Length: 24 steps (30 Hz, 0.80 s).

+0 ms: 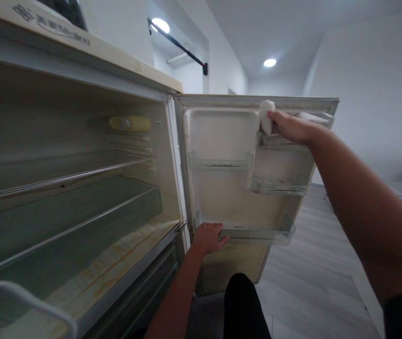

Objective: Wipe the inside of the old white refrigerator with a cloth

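The refrigerator door [222, 132] stands wide open, its inner side facing me. High on that side, my right hand [289, 126] is closed around a wadded white cloth [266, 117], which touches the door's inner panel near the top. Whether it is fabric or paper is hard to make out. Lower down, my left hand [208, 238] grips the front rim of the clear bottom door shelf [257, 234] at its left end, the rim between thumb and fingers. Smaller clear door racks [278, 187] sit above it.
The open refrigerator compartment [144, 165] fills the left, with glass shelves [63, 180] and yellow-brown stains on its floor. A white cord [28, 299] curves across the lower left. My knee [245, 301] is below the door. Grey wood-look floor [303, 263] lies to the right.
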{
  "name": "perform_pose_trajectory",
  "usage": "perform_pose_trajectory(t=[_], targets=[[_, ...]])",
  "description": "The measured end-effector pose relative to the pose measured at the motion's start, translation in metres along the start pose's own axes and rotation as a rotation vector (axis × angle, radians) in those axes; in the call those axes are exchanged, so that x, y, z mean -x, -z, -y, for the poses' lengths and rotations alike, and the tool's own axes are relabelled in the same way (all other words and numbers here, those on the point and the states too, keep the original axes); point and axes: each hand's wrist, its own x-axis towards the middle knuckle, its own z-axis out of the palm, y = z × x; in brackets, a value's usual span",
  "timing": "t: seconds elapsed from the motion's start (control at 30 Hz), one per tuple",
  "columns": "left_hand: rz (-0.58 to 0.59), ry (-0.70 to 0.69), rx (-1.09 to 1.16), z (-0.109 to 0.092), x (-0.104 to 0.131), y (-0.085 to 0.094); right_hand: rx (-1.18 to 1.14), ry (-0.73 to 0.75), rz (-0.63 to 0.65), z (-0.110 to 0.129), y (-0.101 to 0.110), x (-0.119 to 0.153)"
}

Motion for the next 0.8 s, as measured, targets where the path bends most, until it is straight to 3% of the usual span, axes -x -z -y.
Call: perform_pose_trajectory(t=[0.1,0.2,0.3,0.5,0.8], targets=[[-0.011,0.008,-0.003,0.000,0.000,-0.002,0.101,0.021,0.049,-0.022,0.011,0.004],[-0.024,0.010,-0.006,0.000,0.001,-0.003,0.267,-0.204,0.000,-0.039,0.020,0.014],[-0.031,0.009,0.000,0.001,0.001,-0.003,0.312,-0.376,-0.055,-0.040,0.022,0.020],[-0.025,-0.007,0.010,0.003,0.000,-0.003,0.301,-0.389,-0.041,-0.026,0.019,0.024],[-0.005,0.022,0.010,-0.001,0.001,0.001,0.269,-0.324,-0.057,-0.032,0.016,0.025]])
